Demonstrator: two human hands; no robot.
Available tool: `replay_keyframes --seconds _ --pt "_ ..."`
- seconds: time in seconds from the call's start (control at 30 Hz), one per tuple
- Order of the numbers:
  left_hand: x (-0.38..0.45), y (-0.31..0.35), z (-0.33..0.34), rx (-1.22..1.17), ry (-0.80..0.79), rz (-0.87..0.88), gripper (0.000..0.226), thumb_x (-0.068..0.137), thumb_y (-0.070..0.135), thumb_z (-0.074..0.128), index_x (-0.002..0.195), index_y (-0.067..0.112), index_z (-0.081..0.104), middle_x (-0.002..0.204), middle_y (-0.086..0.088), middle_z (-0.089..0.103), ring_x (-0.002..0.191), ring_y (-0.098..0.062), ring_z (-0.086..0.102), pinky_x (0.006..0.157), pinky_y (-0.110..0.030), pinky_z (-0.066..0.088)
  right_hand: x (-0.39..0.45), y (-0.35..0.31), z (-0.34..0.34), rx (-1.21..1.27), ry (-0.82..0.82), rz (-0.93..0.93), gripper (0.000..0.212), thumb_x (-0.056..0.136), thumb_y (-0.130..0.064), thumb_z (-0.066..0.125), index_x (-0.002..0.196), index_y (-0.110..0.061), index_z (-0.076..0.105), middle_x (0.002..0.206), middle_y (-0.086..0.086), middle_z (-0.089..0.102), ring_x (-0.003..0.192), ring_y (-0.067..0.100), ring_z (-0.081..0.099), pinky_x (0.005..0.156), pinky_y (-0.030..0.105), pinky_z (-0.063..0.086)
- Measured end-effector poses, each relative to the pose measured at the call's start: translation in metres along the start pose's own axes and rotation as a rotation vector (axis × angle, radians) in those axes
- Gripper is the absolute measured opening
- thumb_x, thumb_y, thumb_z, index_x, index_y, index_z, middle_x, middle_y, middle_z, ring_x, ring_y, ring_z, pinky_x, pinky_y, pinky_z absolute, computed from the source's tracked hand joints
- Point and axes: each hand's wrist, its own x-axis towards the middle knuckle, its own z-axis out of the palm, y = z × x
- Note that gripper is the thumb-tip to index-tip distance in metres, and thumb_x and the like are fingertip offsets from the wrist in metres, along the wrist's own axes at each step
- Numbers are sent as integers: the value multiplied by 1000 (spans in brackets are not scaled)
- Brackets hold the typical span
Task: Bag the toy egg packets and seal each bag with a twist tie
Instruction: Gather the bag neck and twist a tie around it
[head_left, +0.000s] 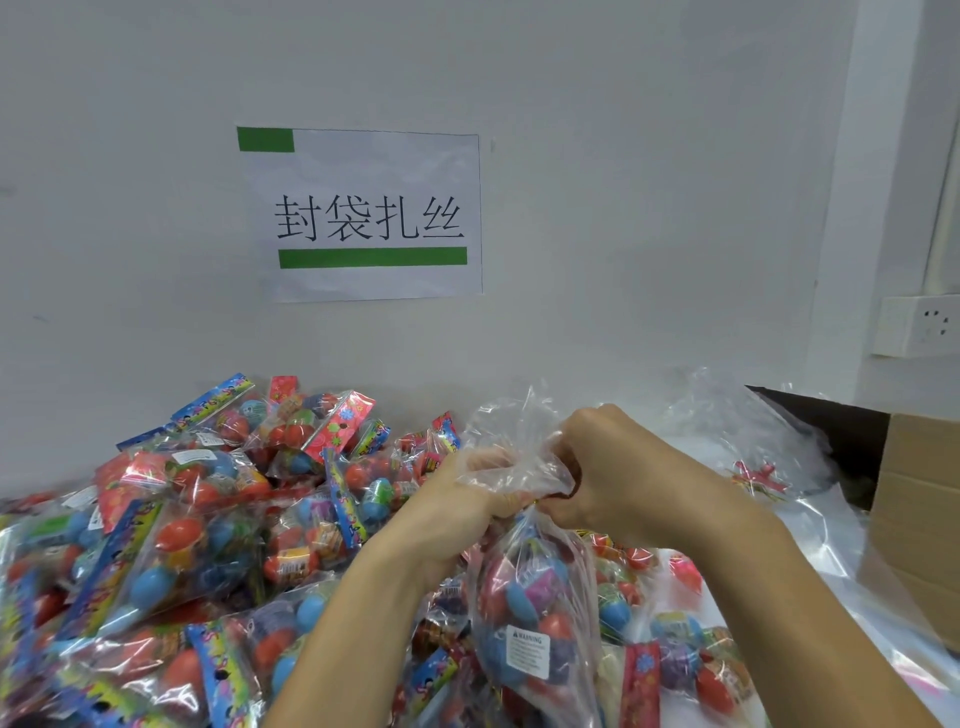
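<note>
Biggest thing first: the heap of toy egg packets (171, 545) covers most of the table, piled loose w/ slick film everywhere. If the filled bag gets set down carelessly it could slide or knock packets off the near edge imo.

Next, the clear bag (524, 613) w/ packets already inside, hanging upright in the middle, above the heap. Its neck is bunched between both hands. Left hand (470, 499) is curled round the neck from the left side, fingers partly behind the film. Right hand (602, 467) is fisted on the gathered top, knuckles up. Risk here: thin plastic, heavy-ish load, so if either grip loosens the gather springs open and the tie won't bite. Twisting too hard could prob tear the film.

Pile of empty clear bags (769, 431) at the right, something red lying in it, maybe spare ties, can't tell. Cardboard box (919, 525) is cut off at the right edge.

Smallest: the twist tie itself. Tbh I can't make it out. There's a dark bit near the right fingers but it's hidden by film and fingers, so no idea if it's wrapped yet.
</note>
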Motion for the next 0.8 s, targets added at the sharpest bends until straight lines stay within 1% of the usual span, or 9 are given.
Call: replay_keyframes --seconds 0.1,0.17,0.27,0.33,0.43,0.5,0.57,0.67,0.8 --pt "-1 3 1 -78 9 0 23 75 11 79 83 32 79 95 -16 74 92 -35 56 95 -61 44 0 -1 1 8 19 -9 15 82 -16 79 70 -12 69 62 -5 61 47 8 52 46 15 40" --pt "0 1 0 -123 14 -1 32 66 16 81 97 18 77 106 -26 71 91 -35 58 96 -63 44 0 -1 1 31 21 -11 15 81 -13 79 70 -15 70 62 -8 61 52 2 57 48 13 43" --pt "4 -3 -3 -132 -27 35 15 82 4 73 93 15 77 86 -9 75 74 -20 66 67 -30 53 0 3 -1 110 24 -3 18 81 -13 80 71 -23 70 68 -7 68 64 1 65 57 15 52" --pt "5 -5 -6 -189 -34 38 22 90 -2 62 86 15 75 77 -2 73 61 -11 65 53 -20 48 -2 7 -2 152 31 7 21 82 -17 79 71 -29 68 71 -8 70 68 2 67 62 17 56" --pt "6 -4 -5 -266 2 68 14 83 4 67 94 11 72 79 -3 73 65 -15 66 61 -27 49 -3 13 -4 193 25 41 13 86 -17 72 81 -29 70 74 -12 72 68 5 67 62 20 54" --pt "5 0 -4 -318 32 69 45 74 9 72 117 3 62 86 -6 74 71 -20 68 63 -30 51 -3 15 -6 189 27 57 15 90 -16 65 83 -28 71 75 -10 73 70 6 68 66 24 56" --pt "5 2 -4 -324 74 80 59 73 10 74 128 1 55 91 -8 74 73 -20 68 60 -28 52 -2 16 -7 211 47 74 19 93 -18 61 82 -28 72 75 -10 74 72 5 69 70 25 57" --pt "4 3 -4 -292 104 108 51 77 12 72 124 -1 58 98 -12 73 85 -27 65 66 -31 50 -1 15 -9 293 97 94 16 92 -19 64 82 -26 74 77 -11 74 75 3 69 74 23 57" --pt "2 5 -3 -267 106 110 42 83 8 69 123 -3 58 92 -8 74 77 -20 68 56 -23 50 0 13 -8 305 76 79 12 90 -22 67 86 -27 78 81 -10 75 78 6 69 77 29 60"
